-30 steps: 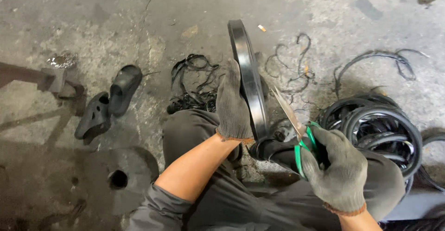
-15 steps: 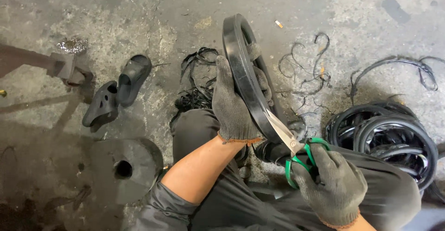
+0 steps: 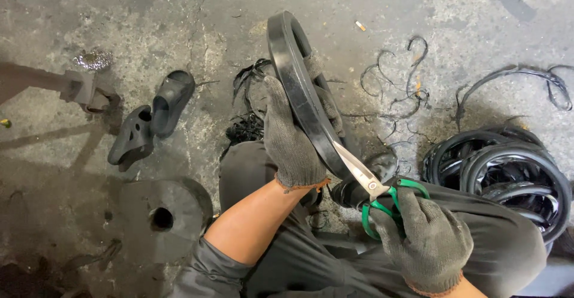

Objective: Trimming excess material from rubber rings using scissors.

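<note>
The black rubber ring (image 3: 299, 88) stands upright at twelve o'clock, gripped by the gloved left hand (image 3: 293, 136); the right hand (image 3: 427, 238), clenched on green-handled scissors (image 3: 373, 193), has brought the blades against its lower edge, so trimming continues.

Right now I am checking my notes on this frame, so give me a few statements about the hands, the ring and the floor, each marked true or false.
1. The left hand grips a black rubber ring. True.
2. The right hand holds red-handled pliers. False: it holds green-handled scissors.
3. The scissor blades meet the ring's lower edge. True.
4. Both hands are bare. False: both wear grey knit gloves.
5. A pair of black sandals lies on the floor to the left. True.
6. The pile of black rings lies left of the legs. False: it lies on the right.
</note>
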